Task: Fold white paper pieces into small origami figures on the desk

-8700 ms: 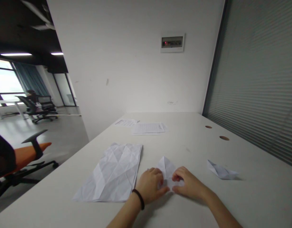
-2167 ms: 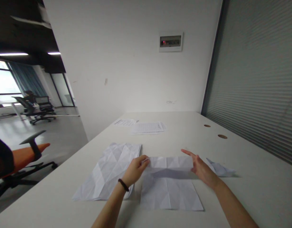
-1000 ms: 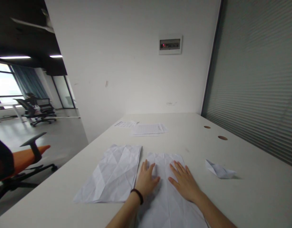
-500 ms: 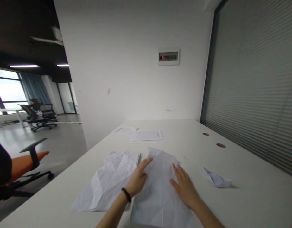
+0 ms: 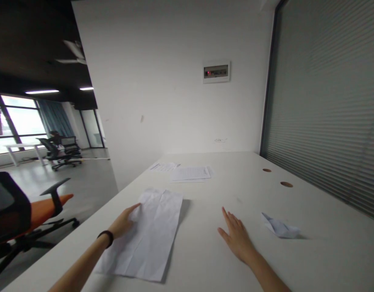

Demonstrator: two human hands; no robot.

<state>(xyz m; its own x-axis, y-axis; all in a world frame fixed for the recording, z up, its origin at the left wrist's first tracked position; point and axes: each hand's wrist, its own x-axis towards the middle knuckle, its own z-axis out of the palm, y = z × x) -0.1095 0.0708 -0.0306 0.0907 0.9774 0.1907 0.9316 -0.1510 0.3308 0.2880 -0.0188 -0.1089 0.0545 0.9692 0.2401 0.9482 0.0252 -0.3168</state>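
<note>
A creased white sheet of paper (image 5: 156,227) lies at the left of the table, over the spot of the other creased paper, which it hides. Its right edge stands slightly off the table and casts a shadow. My left hand (image 5: 123,223), a dark band on its wrist, grips the sheet at its left edge; the index finger points forward and the other fingers are partly hidden. My right hand (image 5: 237,239) is open over the bare tabletop, fingers stretched, holding nothing. To its right rests a small folded paper boat (image 5: 280,227).
Printed sheets (image 5: 191,173) lie farther back on the white table (image 5: 229,182). Two round holes, one of them the nearer hole (image 5: 286,184), sit along the right side by the blind-covered glass (image 5: 323,105). An orange-seated chair (image 5: 44,211) stands left of the table.
The sheet of paper has moved left with my left hand, onto the other creased paper. My right hand no longer touches it and stays about where it was.
</note>
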